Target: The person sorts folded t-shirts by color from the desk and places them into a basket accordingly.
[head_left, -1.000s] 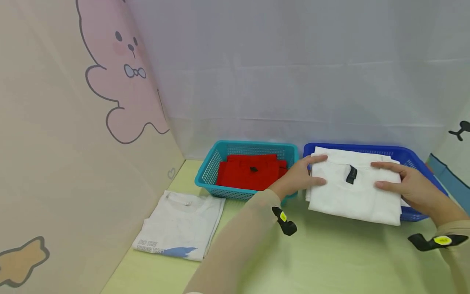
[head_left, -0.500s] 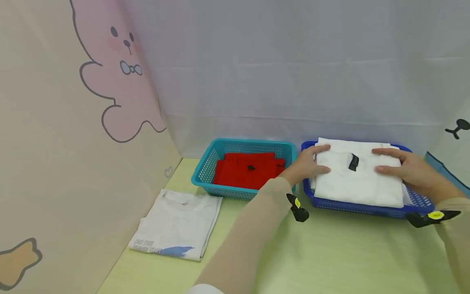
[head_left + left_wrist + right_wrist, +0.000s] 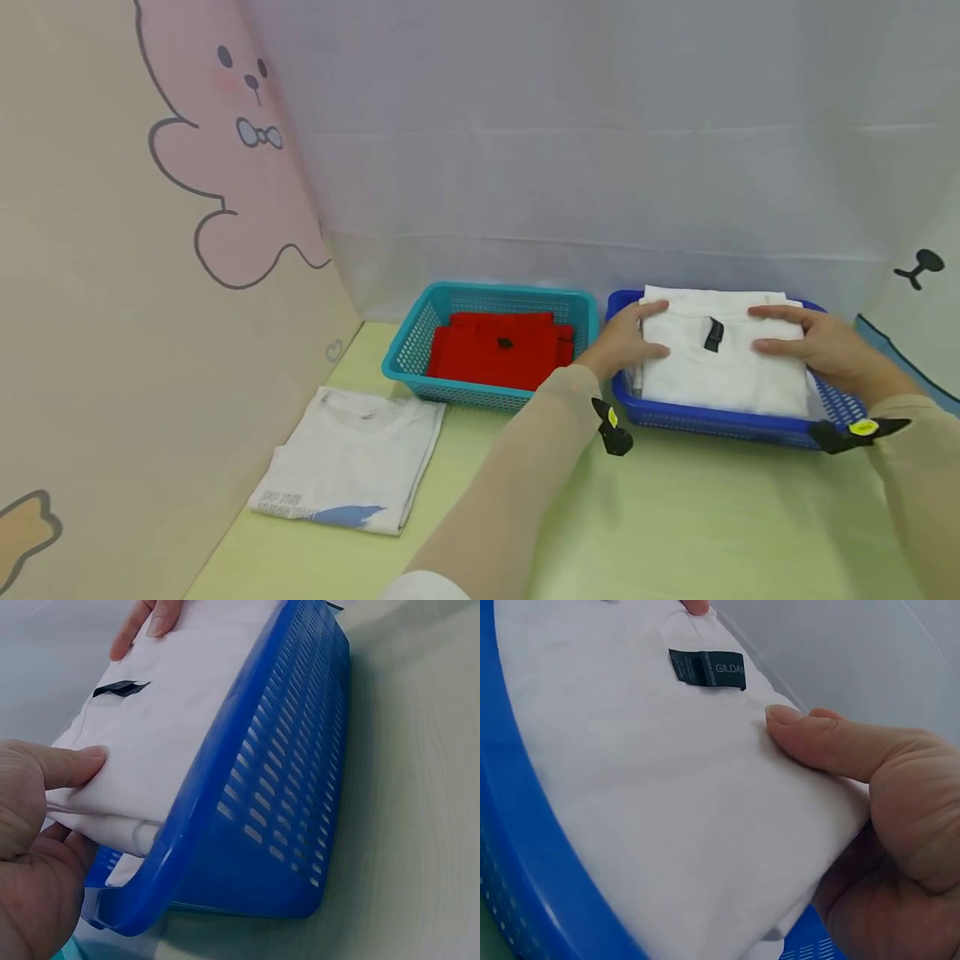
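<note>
A folded white T-shirt (image 3: 716, 379) with a dark neck label (image 3: 714, 335) lies within the rim of the blue basket (image 3: 720, 417). My left hand (image 3: 624, 346) grips its left edge; in the left wrist view the thumb (image 3: 75, 766) lies on top and fingers reach beneath the fold. On the opposite edge, my right hand (image 3: 828, 346) holds the cloth the same way, its thumb (image 3: 817, 739) on top in the right wrist view. More white cloth (image 3: 124, 871) shows below the shirt inside the basket.
Left of the blue basket stands a teal basket (image 3: 491, 396) with folded red clothing (image 3: 491, 358) in it. A folded white T-shirt with blue print (image 3: 348, 458) lies at the table's left. A grey-white curtain (image 3: 570, 150) hangs behind the baskets.
Both hands have brought the white T-shirt down and back, from over the blue basket's front edge to inside its rim. The head view has shifted slightly to the right.
</note>
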Demonstrator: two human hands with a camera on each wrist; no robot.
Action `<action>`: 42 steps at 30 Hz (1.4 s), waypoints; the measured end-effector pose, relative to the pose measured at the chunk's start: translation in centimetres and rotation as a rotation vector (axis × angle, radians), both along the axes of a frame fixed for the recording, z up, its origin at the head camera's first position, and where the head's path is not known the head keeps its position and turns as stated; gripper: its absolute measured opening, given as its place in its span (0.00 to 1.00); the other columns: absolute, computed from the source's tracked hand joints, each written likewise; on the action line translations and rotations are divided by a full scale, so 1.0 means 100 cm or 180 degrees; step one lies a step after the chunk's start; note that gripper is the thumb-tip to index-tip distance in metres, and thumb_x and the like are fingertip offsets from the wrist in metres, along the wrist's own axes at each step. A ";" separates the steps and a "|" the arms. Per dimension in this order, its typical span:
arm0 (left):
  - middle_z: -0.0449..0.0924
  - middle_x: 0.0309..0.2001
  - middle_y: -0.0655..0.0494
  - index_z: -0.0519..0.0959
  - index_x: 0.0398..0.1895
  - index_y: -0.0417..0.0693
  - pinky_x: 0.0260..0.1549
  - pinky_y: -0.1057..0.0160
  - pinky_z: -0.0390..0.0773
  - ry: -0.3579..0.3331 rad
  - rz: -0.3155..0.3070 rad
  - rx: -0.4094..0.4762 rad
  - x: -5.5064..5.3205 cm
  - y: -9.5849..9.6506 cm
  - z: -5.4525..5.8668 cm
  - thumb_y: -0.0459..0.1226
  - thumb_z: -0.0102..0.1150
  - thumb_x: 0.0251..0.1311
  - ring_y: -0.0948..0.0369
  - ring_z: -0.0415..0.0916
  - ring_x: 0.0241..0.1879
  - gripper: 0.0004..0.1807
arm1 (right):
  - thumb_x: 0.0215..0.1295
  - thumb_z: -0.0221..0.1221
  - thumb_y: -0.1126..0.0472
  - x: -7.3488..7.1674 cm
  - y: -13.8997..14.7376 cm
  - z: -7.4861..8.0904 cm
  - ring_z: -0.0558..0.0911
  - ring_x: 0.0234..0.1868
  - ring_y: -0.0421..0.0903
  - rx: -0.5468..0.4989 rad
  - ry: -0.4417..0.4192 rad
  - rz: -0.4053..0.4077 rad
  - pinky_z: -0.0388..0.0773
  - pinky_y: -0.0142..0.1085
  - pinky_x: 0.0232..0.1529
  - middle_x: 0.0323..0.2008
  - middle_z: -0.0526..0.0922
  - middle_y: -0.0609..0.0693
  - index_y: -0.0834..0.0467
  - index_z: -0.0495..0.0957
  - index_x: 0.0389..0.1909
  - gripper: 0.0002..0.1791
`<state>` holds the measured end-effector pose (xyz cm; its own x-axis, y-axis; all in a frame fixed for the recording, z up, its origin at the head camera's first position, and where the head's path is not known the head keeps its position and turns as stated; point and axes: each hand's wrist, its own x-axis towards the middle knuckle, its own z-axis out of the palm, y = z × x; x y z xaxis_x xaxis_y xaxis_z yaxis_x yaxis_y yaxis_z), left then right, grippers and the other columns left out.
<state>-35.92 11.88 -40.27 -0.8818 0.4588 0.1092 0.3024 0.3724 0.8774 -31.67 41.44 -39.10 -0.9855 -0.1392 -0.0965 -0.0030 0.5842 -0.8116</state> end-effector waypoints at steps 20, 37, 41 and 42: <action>0.58 0.70 0.68 0.67 0.68 0.71 0.63 0.57 0.63 0.0226 0.0024 -0.0620 0.004 0.004 -0.006 0.52 0.71 0.50 0.65 0.53 0.70 0.39 | 0.57 0.62 0.36 0.005 -0.010 -0.015 0.36 0.69 0.75 0.0515 0.0088 -0.0171 0.45 0.77 0.52 0.74 0.34 0.67 0.52 0.56 0.74 0.48; 0.67 0.66 0.66 0.66 0.70 0.62 0.51 0.62 0.76 0.0183 -0.0008 -0.0620 0.001 -0.008 -0.003 0.49 0.73 0.49 0.64 0.67 0.61 0.43 | 0.58 0.60 0.34 0.010 -0.018 -0.013 0.45 0.66 0.79 0.0826 0.0166 -0.0211 0.50 0.77 0.51 0.70 0.41 0.75 0.55 0.48 0.75 0.52; 0.63 0.69 0.65 0.66 0.70 0.60 0.57 0.58 0.72 0.0304 -0.0023 -0.0675 0.001 -0.011 -0.004 0.51 0.72 0.50 0.63 0.61 0.67 0.43 | 0.62 0.57 0.35 0.013 -0.016 -0.014 0.53 0.62 0.81 0.0883 0.0277 -0.0179 0.56 0.75 0.50 0.69 0.48 0.76 0.58 0.48 0.75 0.50; 0.61 0.69 0.65 0.66 0.70 0.61 0.58 0.57 0.70 0.0344 -0.0012 -0.0720 0.002 -0.011 -0.004 0.53 0.71 0.49 0.63 0.59 0.68 0.43 | 0.62 0.57 0.36 0.013 -0.016 -0.015 0.55 0.61 0.81 0.0915 0.0322 -0.0165 0.57 0.74 0.50 0.68 0.49 0.76 0.58 0.49 0.75 0.50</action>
<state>-35.77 10.75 -40.69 -0.8688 0.4856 0.0969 0.3918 0.5544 0.7343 -30.36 39.89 -40.56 -0.9972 -0.0696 -0.0257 -0.0395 0.7912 -0.6103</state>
